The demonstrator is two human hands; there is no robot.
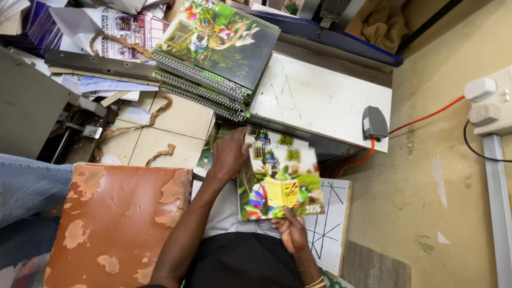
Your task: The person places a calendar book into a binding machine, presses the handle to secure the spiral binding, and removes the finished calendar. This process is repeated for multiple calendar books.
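The colourful printed cover sheet (pixel 280 184) is a flat, glossy rectangle with green foliage, bright figures and a small yellow panel near its middle. It is held roughly level, slightly tilted, printed face up. The right hand (pixel 292 230) pinches its near edge from below, thumb on the print, while the left hand (pixel 230 153) rests on its far left corner, fingers spread over the edge. Between the two grips the sheet lies unbent. Just beyond the left hand's grip, more sheets (pixel 266 140) of the same print peek out underneath.
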